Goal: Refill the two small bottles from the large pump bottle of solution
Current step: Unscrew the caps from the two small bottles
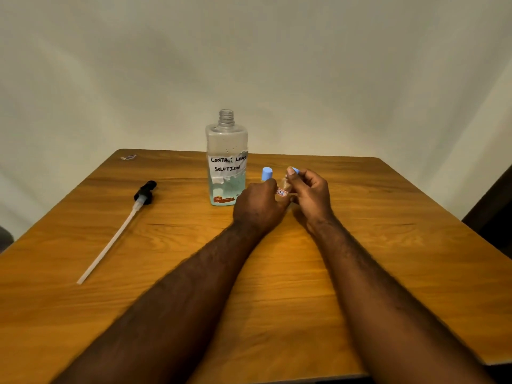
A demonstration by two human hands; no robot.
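Observation:
The large clear bottle (pixel 226 159) stands uncapped at the table's middle back, with a handwritten "contact lens solution" label and bluish liquid low inside. Its black pump head with a long white tube (pixel 116 234) lies on the table to the left. Just right of the large bottle, my left hand (pixel 259 206) and my right hand (pixel 310 195) meet around a small clear bottle (pixel 282 191) with a red-edged label. My right fingers pinch its blue cap (pixel 296 171). A second small bottle with a blue cap (pixel 267 173) rises behind my left hand, its body hidden.
The wooden table (pixel 388 259) ends at a cream wall behind. A small scrap (pixel 128 157) lies at the far left corner. A dark object stands past the table's right edge (pixel 493 217).

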